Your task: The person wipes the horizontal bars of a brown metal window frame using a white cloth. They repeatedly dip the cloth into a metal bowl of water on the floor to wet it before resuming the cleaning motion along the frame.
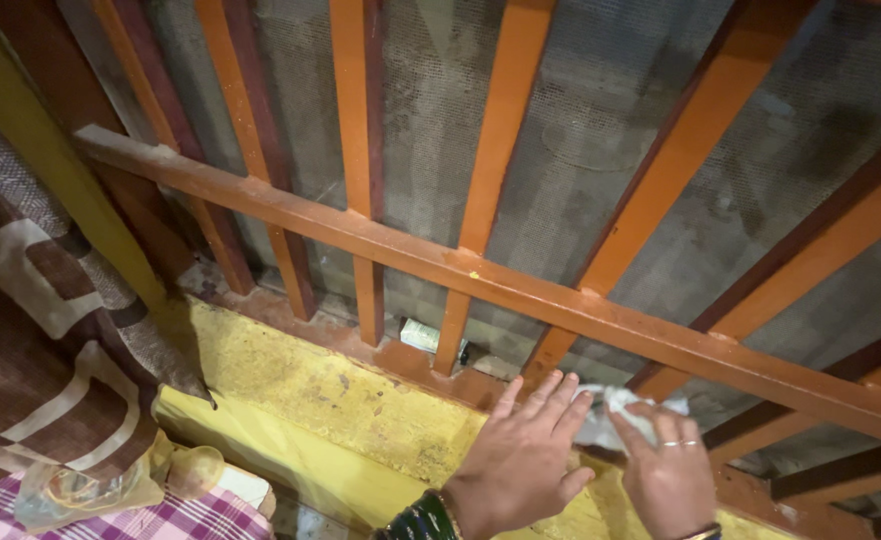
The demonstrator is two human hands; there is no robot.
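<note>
Right hand (668, 472) has its fingers clamped on a white cloth (615, 412) at five o'clock, against the orange window bars (520, 290). Left hand (520, 455), fingers apart, lies flat on the yellow sill (340, 400) beside it.

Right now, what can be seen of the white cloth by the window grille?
The white cloth is a small, crumpled wad, soft-looking like fabric or tissue. It is pressed against the foot of the orange bars, above the yellow sill. The right hand pinches it with its fingertips; the left hand lies flat with fingertips touching its edge.
</note>
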